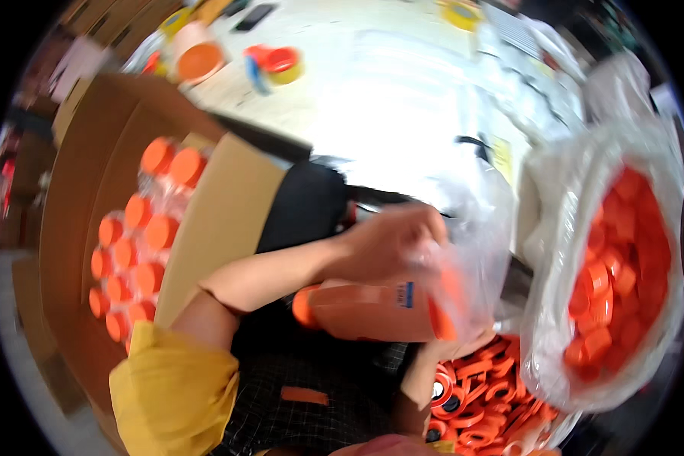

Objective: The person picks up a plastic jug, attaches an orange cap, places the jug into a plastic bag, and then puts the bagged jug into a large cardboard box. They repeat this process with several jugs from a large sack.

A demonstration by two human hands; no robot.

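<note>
An orange cup-shaped container (365, 311) with a small blue label lies on its side in front of my body, its narrower orange end pointing left. A clear plastic bag (482, 228) overlaps its wide right end. Above that end, my left hand (403, 235) is closed with fingers pinched at the bag; motion blurs the fingertips. My right hand (460, 347) is below, against the bag's lower edge beside the container's wide end. Its fingers are partly hidden and appear wrapped round the plastic.
An open cardboard box (83, 228) at left holds several orange-capped clear containers (159, 232). At right stands a plastic-lined sack (543, 327) of orange caps (600, 289). Orange ring-shaped parts (486, 403) lie below it. Tape rolls (281, 64) and a phone (254, 17) are on the white table (334, 99).
</note>
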